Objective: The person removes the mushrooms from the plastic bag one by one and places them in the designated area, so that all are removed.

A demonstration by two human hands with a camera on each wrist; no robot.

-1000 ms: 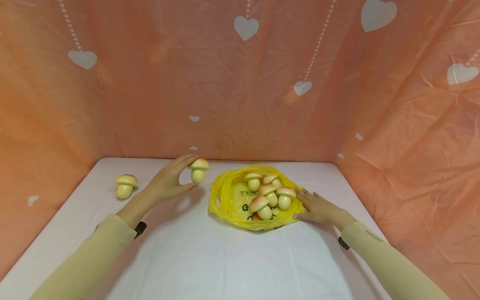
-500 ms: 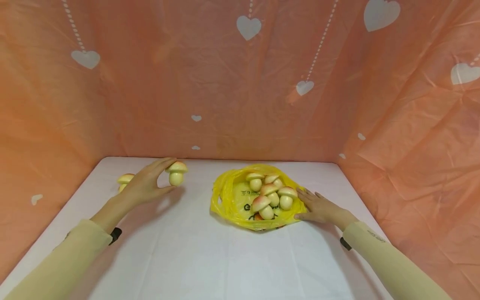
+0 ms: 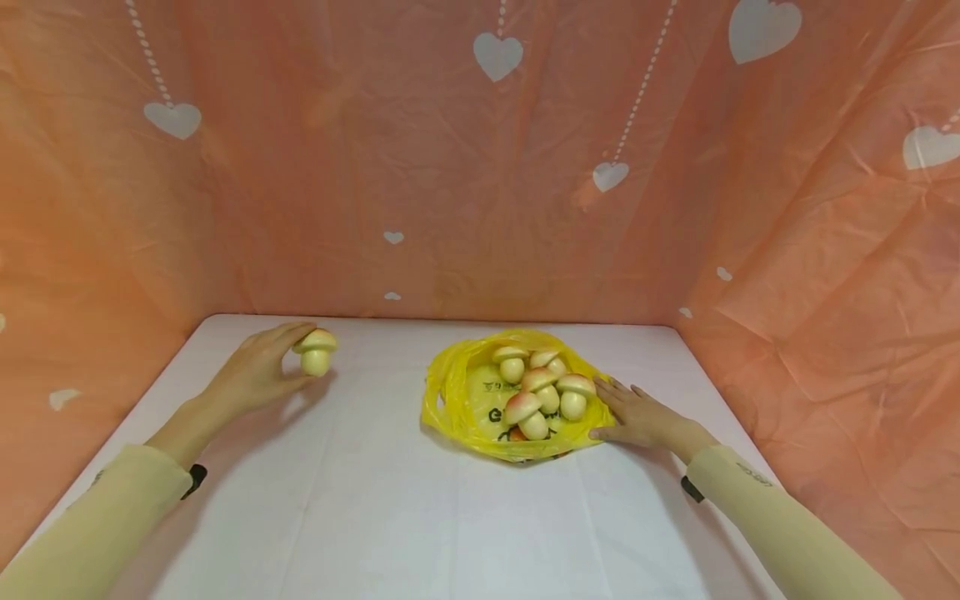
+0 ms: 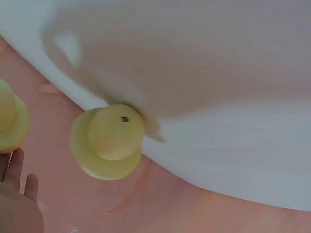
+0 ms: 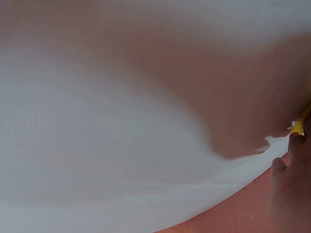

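Observation:
A mushroom-shaped toy (image 3: 316, 353) with a reddish cap and pale round stem is pinched upright between the fingers and thumb of my left hand (image 3: 251, 372), over the left part of the table. The left wrist view shows this held mushroom (image 4: 8, 119) at its left edge. A second mushroom (image 4: 109, 141) sits on the table there; in the head view the left hand hides it. Several similar mushrooms (image 3: 540, 380) lie inside a yellow plastic bag (image 3: 447, 400) with its mouth spread wide. My right hand (image 3: 647, 418) rests with extended fingers against the bag's right rim.
The table (image 3: 450, 525) wears a white cover. An orange-pink curtain (image 3: 450, 192) with white hearts encloses its back and both sides. Beside the right hand, the right wrist view shows a sliver of yellow bag (image 5: 299, 127).
My left hand has carried its mushroom leftward, away from the bag, and now covers the mushroom on the table's left side. The right hand and the bag have stayed in place.

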